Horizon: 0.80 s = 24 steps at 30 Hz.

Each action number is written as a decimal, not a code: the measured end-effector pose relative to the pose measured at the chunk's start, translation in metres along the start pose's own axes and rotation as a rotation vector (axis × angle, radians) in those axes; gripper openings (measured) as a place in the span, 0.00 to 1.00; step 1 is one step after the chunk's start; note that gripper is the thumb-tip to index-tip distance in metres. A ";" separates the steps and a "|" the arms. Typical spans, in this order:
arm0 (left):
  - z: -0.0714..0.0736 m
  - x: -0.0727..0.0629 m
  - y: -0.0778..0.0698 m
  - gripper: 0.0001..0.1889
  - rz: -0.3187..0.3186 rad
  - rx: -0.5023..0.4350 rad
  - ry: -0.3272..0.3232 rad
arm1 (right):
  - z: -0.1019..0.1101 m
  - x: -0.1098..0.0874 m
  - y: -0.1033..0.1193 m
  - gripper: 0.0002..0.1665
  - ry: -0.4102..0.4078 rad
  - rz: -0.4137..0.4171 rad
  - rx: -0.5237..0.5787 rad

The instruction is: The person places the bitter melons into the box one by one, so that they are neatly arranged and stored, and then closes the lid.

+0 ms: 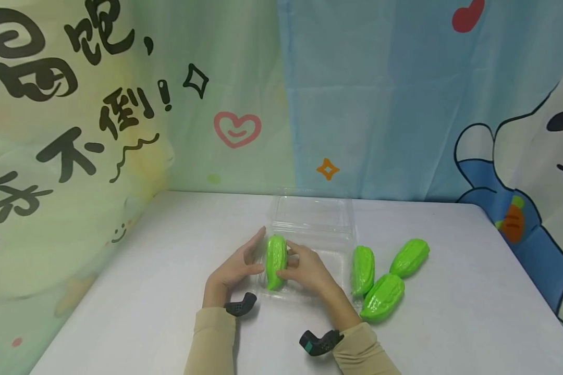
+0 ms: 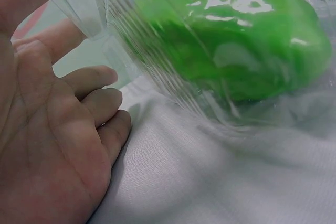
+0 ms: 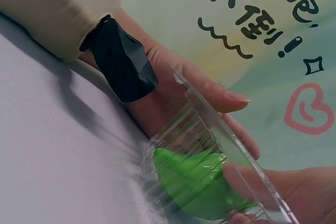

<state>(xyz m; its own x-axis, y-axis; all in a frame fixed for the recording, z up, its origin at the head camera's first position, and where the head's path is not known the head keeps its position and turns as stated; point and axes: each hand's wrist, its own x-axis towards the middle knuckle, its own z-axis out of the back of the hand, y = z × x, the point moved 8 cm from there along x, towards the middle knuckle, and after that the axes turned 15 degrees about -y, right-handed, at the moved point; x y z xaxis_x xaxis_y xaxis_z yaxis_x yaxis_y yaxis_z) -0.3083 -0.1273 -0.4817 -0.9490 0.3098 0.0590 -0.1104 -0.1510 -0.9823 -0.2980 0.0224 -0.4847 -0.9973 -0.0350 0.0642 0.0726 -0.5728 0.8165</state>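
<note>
A shiny, ridged, bright green oblong toy vegetable (image 1: 276, 260) stands lengthwise at the left side of a clear plastic clamshell box (image 1: 328, 260). My right hand (image 1: 309, 268) pinches it from the right, thumb near its front end and fingers farther back. In the right wrist view, that hand (image 3: 294, 190) reaches over the box wall onto the green piece (image 3: 194, 182). My left hand (image 1: 236, 268) is held outside the box's left wall, thumb and fingers spread apart. The left wrist view shows its palm (image 2: 52, 129) beside the ribbed clear wall (image 2: 157, 66).
The box's clear lid (image 1: 314, 213) lies folded back toward the curtain (image 1: 380, 104). Right of the box are three similar green pieces: one upright (image 1: 363, 271), one in front (image 1: 383, 297) and one farther right (image 1: 409, 258). All rest on the white table (image 1: 474, 312).
</note>
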 end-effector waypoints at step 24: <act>0.005 0.010 0.031 0.56 -0.022 -0.022 -0.011 | 0.004 -0.002 0.010 0.53 -0.027 0.076 -0.121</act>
<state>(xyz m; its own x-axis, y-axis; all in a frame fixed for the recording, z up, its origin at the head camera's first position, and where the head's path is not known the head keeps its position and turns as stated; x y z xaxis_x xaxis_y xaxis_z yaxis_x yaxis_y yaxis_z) -0.3229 -0.1331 -0.5106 -0.9495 0.3028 0.0827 -0.1252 -0.1237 -0.9844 -0.2956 0.0196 -0.4741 -0.9883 -0.0612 0.1398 0.1449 -0.6636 0.7339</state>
